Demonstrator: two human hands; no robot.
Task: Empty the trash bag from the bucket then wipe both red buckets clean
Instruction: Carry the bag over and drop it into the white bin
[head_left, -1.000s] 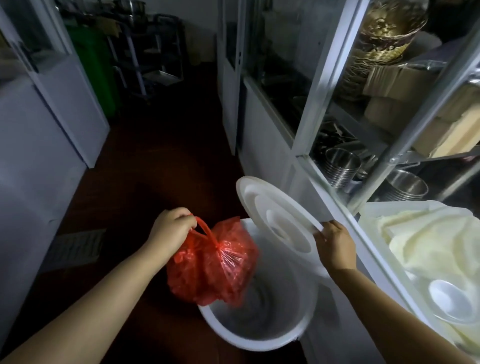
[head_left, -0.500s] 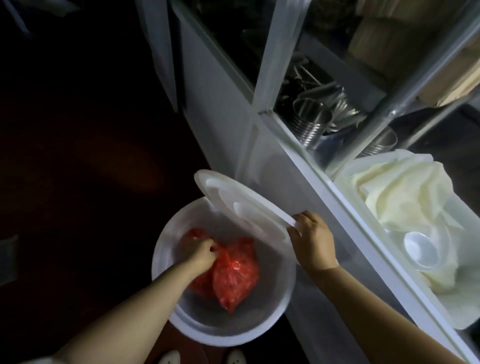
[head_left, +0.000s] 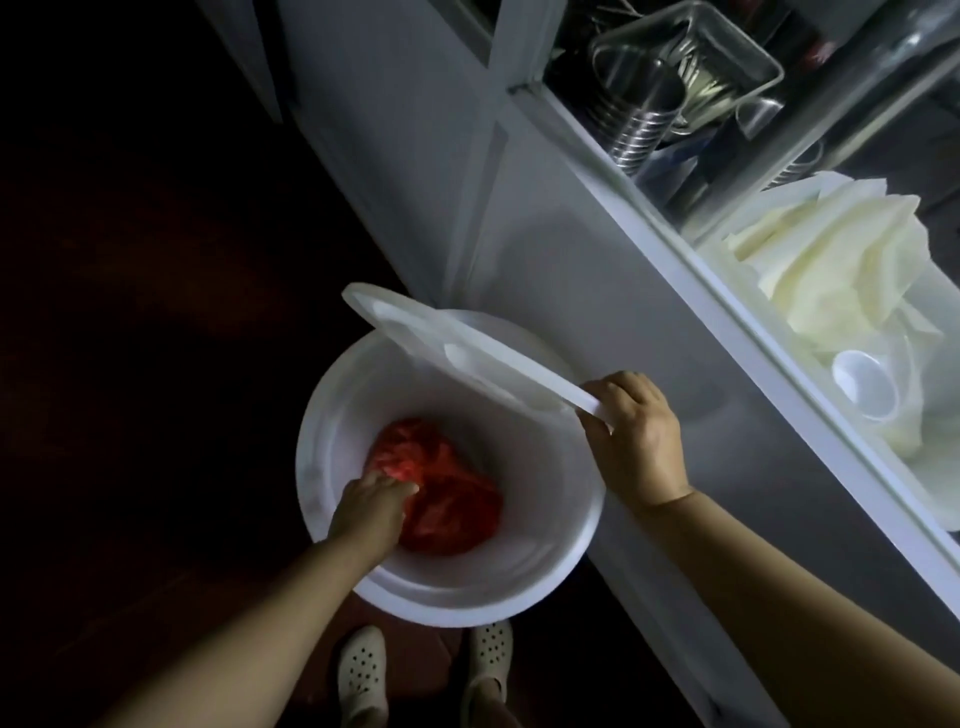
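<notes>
Left hand (head_left: 373, 506) grips red bag (head_left: 441, 499) inside bin (head_left: 566, 566) (right hand (head_left: 636, 439) tilts lid (head_left: 467, 356)).

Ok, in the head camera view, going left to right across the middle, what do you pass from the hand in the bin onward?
Left hand gripping the red trash bag, right hand holding the white lid over the white bin, cabinet ledge, pale folded cloths.

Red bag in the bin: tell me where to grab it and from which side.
Grip the red bag at its gathered top, where the left hand already is, coming straight down through the bin's open mouth. The walls block the sides, and the right hand holds the lid tilted clear.
</notes>
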